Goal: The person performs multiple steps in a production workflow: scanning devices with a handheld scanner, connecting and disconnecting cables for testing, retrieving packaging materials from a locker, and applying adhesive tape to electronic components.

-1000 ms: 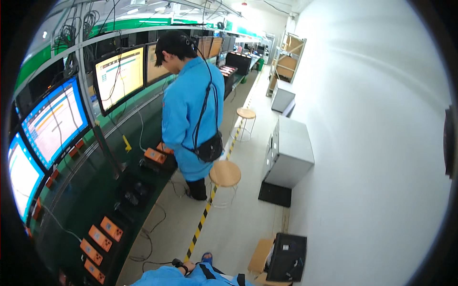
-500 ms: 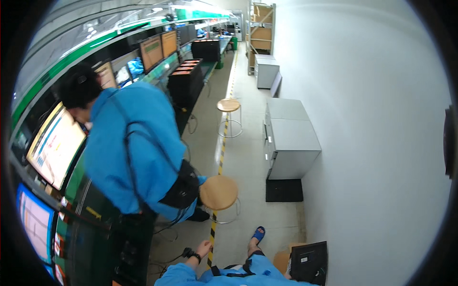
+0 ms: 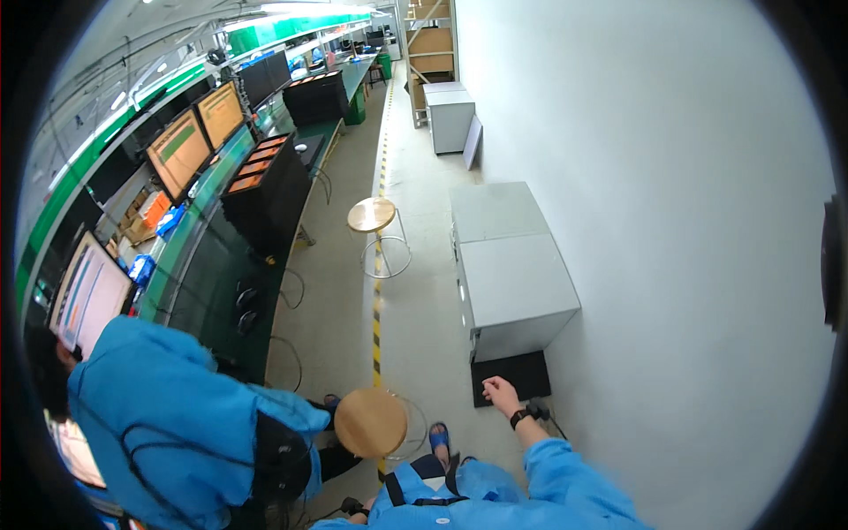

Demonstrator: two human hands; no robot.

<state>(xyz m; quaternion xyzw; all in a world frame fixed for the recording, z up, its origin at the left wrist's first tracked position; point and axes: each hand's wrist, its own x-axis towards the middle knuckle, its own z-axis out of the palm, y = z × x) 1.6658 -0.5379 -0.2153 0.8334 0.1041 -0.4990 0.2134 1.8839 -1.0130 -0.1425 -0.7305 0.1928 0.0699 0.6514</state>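
My right hand is held out in front of me, its fingers loosely curled in and nothing visible in them. In the view it overlaps a flat black mat-like slab on the floor, with no sign of contact. A dark band and a small device sit on that wrist. Only a bit of my left hand shows at the lower edge, beside another small dark device; its fingers are hidden. Ahead and to the left stands a round wooden stool.
A co-worker in a blue jacket bends toward a monitor at left. Black racks stand on the long green bench. Grey cabinets line the white wall. A second stool stands farther along the striped floor tape.
My view has moved forward; co-worker, stools and cabinets sit nearer. My right hand has come up into view, while my left hand has dropped back to the lower edge.
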